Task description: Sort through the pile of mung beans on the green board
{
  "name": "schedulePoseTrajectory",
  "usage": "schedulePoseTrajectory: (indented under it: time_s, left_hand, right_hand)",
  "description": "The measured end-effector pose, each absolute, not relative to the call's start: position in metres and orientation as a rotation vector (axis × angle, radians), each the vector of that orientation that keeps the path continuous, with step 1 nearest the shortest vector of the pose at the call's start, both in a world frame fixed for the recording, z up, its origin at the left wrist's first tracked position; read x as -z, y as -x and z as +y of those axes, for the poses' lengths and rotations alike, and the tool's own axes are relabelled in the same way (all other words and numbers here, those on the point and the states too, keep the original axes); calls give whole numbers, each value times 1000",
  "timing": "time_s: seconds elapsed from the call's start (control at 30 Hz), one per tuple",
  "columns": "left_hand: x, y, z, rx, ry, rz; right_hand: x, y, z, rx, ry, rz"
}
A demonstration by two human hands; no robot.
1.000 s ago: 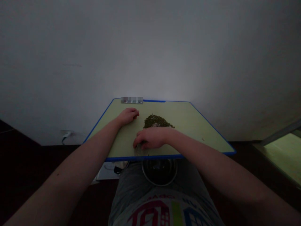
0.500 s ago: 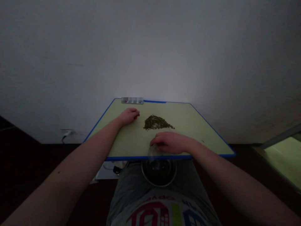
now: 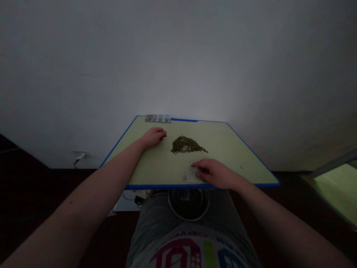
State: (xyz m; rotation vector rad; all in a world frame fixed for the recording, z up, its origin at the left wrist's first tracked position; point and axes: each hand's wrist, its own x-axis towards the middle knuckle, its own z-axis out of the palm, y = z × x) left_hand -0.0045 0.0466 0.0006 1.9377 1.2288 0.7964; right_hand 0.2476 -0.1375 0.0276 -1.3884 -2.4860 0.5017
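Observation:
A heap of small dark green beans lies in the middle of a pale green board with a blue rim. My left hand rests on the board left of the heap, fingers curled into a loose fist. My right hand sits near the board's front edge, fingers curled over a small clear round dish that lies on the board. Just under the front edge, a metal bowl with dark contents sits on my lap.
A grey wall stands behind the board. A white socket with a cable is low on the wall at the left. Papers and a dark object lie on the floor beneath the board. Another pale green surface shows at the right.
My right hand has slid with the clear dish from the left of the front edge to the right along it. The left hand has stayed put.

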Motion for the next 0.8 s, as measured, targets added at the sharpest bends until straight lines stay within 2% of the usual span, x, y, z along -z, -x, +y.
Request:
schedulePoseTrajectory:
  time_s: [0.2,0.5,0.8]
  left_hand:
    - [-2,5,45,-801,-1940,1219]
    - [0,5,47,-815,-1927,1221]
    - [-3,5,45,-796,-2004,1254]
  right_hand:
    - [-22,-273,-145,-494,1482,-2346]
    - [-17,-298,-163,-249,1662,-2171]
    - [-8,-285,-155,-11,1764,-2102]
